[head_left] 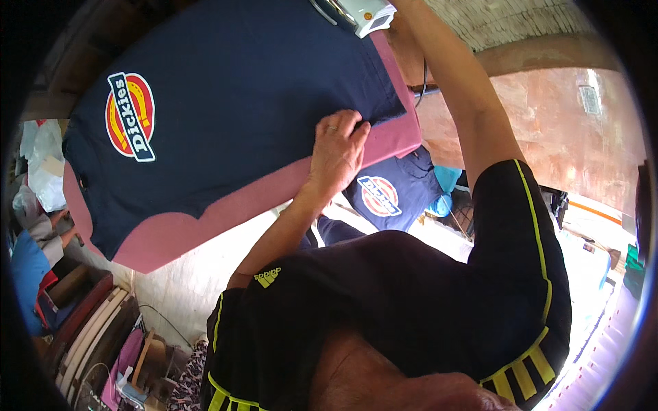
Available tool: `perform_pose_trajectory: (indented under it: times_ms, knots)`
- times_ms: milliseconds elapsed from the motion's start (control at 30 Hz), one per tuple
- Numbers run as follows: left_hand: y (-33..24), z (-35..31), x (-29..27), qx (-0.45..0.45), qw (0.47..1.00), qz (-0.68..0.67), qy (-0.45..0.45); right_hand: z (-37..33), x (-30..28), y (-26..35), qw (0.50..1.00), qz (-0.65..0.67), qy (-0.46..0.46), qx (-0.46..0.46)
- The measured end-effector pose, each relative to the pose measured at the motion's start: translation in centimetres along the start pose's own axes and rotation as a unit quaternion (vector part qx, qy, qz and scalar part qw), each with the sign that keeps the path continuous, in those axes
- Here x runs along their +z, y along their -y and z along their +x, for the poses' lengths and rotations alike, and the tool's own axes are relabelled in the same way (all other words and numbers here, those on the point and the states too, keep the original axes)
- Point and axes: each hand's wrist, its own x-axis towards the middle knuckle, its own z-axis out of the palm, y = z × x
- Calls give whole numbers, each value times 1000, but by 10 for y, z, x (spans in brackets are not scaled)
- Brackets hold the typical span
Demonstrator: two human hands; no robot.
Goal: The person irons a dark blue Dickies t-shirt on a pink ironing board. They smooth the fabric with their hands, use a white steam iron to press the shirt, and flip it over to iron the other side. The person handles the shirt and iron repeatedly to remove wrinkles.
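Observation:
A dark navy T-shirt with a red, yellow and white chest print lies spread over a pink padded ironing board. My left hand, wearing a ring, rests on the shirt's near edge by the hem. Its fingers are bent and pressed together on the cloth there. A silver-grey clothes iron sits on the shirt's far side, cut off by the upper edge of the view. My right forearm reaches up beside the iron; the hand itself is beyond the picture, so its grip is hidden.
Beneath the board hangs or lies another navy printed shirt, with a light blue bundle beside it. Plastic bags are at far left. Stacked boards stand lower left. A reddish-brown panel runs along the right.

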Motion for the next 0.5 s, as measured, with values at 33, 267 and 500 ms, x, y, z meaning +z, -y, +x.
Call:
perform_pose_trajectory:
  times_ms: [33, 267, 500]
  knots:
    - [-1, -2, -2, -9, 999, 36, -5, -5, 0, 1, 1000, -15, -9, -23]
    - [-6, -12, 6, -42, 992, 105, -62, -172, -42, -47, 973, -62, -53, -216]
    - [-5, -24, 2, -62, 986, 106, -110, -250, -58, -48, 980, 85, -14, -178]
